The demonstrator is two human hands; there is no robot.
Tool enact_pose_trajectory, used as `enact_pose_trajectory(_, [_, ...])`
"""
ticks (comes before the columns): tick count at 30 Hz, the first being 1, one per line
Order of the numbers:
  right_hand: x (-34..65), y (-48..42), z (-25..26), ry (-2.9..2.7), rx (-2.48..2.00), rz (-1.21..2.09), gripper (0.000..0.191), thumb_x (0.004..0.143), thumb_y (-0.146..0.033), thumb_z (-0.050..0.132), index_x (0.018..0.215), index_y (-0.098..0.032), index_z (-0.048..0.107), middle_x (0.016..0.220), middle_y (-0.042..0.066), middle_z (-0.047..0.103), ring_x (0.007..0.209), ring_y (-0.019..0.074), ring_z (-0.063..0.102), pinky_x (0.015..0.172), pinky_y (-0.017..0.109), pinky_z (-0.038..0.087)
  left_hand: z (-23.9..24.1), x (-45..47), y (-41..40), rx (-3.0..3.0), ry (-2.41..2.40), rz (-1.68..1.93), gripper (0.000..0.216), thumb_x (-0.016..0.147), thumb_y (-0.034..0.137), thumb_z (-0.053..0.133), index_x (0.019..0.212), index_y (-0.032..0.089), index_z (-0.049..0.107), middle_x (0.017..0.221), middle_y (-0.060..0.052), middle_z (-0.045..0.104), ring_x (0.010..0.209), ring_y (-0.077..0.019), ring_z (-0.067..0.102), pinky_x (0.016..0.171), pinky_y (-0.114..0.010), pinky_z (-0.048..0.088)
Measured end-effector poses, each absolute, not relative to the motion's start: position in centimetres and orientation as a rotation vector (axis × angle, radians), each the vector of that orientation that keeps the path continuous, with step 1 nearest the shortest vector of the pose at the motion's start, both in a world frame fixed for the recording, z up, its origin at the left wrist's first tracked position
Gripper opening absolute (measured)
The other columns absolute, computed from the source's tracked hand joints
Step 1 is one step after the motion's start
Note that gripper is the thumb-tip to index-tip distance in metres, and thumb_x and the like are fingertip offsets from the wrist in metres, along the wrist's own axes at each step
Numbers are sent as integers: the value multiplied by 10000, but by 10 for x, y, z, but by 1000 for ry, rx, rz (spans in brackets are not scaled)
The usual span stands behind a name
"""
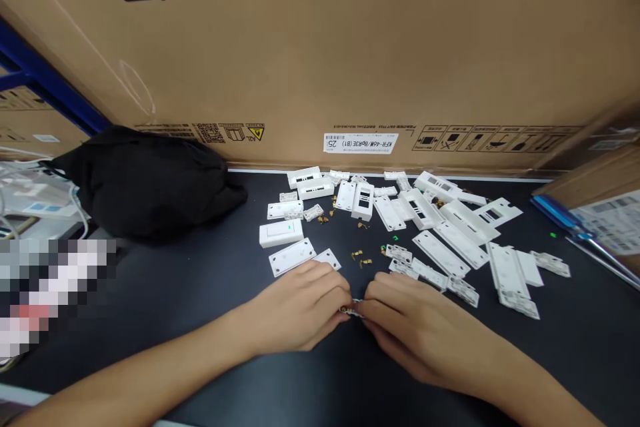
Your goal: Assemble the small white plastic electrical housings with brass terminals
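Note:
My left hand (305, 303) and my right hand (420, 323) meet above the near middle of the dark table, with fingertips pinched together. Between them they grip a small white plastic piece (353, 311) with a bit of brass-coloured metal showing. Most of that piece is hidden by my fingers. Just beyond my hands lie loose brass contacts (366, 261). A white rectangular plate (292, 257) with holes at its corners lies past my left hand. Small white moulded inserts (399, 253) lie close beyond my right hand.
Several white housings (420, 209) and plates are scattered across the back of the table. One closed white switch unit (281, 233) sits on the left. A black cloth bag (150, 180) lies further left. Blue-handled screwdriver (563, 213) rests at right. A large cardboard box (300, 67) stands behind.

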State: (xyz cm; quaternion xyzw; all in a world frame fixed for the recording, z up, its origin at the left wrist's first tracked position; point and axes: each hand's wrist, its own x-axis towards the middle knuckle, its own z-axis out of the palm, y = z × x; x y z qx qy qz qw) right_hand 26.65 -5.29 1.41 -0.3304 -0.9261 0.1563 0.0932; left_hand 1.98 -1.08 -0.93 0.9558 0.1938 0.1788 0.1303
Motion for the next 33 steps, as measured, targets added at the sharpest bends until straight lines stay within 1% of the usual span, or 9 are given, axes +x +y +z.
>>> enact_pose_trajectory(4, [264, -54, 16, -2701, -1006, 438, 227, 1020, -149, 450, 990, -163, 674, 902, 64, 600, 827, 208, 535, 754, 361, 447, -8, 21, -14, 2816, 547, 498, 139, 1033, 256, 506, 1033, 158, 604, 998, -87, 690, 895, -222, 618, 852, -376, 519])
enact_pose_trajectory(11, [262, -52, 23, -2660, -980, 440, 235, 1028, -172, 474, 1033, -170, 709, 906, 67, 643, 842, 198, 590, 775, 343, 488, -5, 19, -16, 2800, 559, 518, 173, 1051, 308, 524, 1054, 162, 616, 1027, -87, 697, 948, -227, 639, 899, -369, 521])
enact_pose_trajectory(16, [260, -53, 27, -2676, -987, 465, 247, 1030, -159, 469, 1032, -166, 716, 906, 63, 637, 855, 194, 594, 780, 335, 477, -2, 16, -9, 2848, 444, 505, 231, 1061, 350, 520, 1036, 157, 645, 1012, -78, 715, 941, -212, 643, 895, -348, 516])
enact_pose_trajectory(22, [259, -55, 20, -2709, -916, 489, 238, 1023, -180, 482, 1061, -167, 716, 897, 62, 628, 841, 202, 579, 769, 344, 460, -1, 8, 1, 2892, 287, 537, 234, 1054, 362, 559, 1005, 169, 682, 1007, -56, 752, 946, -198, 666, 902, -324, 502])
enact_pose_trajectory(26, [258, -55, 17, -2715, -885, 465, 247, 1026, -190, 485, 1110, -166, 715, 908, 66, 633, 840, 205, 582, 762, 343, 456, 0, 3, 3, 2852, 241, 534, 216, 1043, 345, 584, 994, 162, 689, 974, -66, 754, 917, -188, 675, 880, -302, 520])
enact_pose_trajectory(30, [257, -55, 17, -2723, -877, 453, 245, 1034, -204, 486, 1092, -167, 721, 908, 66, 635, 842, 203, 590, 775, 343, 457, 1, 3, 3, 2889, 206, 538, 218, 1051, 322, 562, 992, 169, 706, 997, -77, 752, 904, -185, 671, 849, -304, 531])
enact_pose_trajectory(33, [257, -55, 16, -2733, -879, 448, 246, 1036, -202, 484, 1092, -167, 721, 916, 61, 636, 852, 201, 593, 788, 347, 456, 1, 3, 3, 2890, 202, 531, 220, 1047, 323, 573, 997, 163, 715, 1002, -78, 757, 911, -192, 682, 859, -314, 535])
